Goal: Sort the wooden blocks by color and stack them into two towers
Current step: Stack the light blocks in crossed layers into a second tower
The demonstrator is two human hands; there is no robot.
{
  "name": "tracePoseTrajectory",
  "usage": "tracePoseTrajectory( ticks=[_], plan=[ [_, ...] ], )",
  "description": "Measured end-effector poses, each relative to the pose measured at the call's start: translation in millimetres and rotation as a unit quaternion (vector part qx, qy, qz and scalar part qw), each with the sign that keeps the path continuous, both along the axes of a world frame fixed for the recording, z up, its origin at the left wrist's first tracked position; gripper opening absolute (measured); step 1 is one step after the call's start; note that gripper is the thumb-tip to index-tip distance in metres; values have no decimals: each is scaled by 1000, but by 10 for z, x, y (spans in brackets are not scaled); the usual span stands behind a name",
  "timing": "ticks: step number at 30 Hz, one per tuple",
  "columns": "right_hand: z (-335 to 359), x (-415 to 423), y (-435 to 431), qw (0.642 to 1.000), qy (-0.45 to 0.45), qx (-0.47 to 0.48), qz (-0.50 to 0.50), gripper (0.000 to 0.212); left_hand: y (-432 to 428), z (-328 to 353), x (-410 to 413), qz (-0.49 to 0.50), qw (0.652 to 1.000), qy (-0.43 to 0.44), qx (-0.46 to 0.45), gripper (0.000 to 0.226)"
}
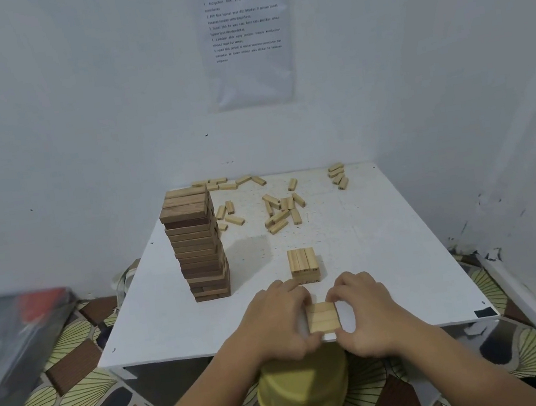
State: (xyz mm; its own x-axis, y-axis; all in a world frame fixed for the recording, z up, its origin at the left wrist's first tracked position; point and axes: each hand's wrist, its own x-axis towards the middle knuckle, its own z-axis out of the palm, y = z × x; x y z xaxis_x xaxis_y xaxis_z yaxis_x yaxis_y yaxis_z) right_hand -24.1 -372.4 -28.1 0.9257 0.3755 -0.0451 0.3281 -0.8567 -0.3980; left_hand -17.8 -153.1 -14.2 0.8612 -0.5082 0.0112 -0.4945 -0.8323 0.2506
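Both forearms bare, reaching forward and angling inward. My left hand [277,318] and right hand [366,313] face each other, knuckles up, fingers curled. Together they pinch the light blocks [323,321] from opposite sides, thumbs nearest me.

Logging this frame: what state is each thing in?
dark tower: upright, tall, untouched.
light stack: low, standing free.
row of three light blocks: squeezed between both hands.
left hand: grips the row's left end.
right hand: grips the row's right end.
loose light blocks: scattered flat behind the light stack.
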Motion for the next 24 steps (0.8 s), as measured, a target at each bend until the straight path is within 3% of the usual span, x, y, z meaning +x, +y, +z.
tracePoseTrajectory(
  ticks=[3,11,24],
  plan=[
    [85,-63,8,999,-27,-16,30,55,55,-12,-107,4,999,-11,-51,56],
    [645,434,32,996,-70,54,23,55,145,405,282,58,979,-7,-194,51],
    [524,1016,94,999,15,32,23,63,163,273,838,85,986,35,-141,59]
  ],
)
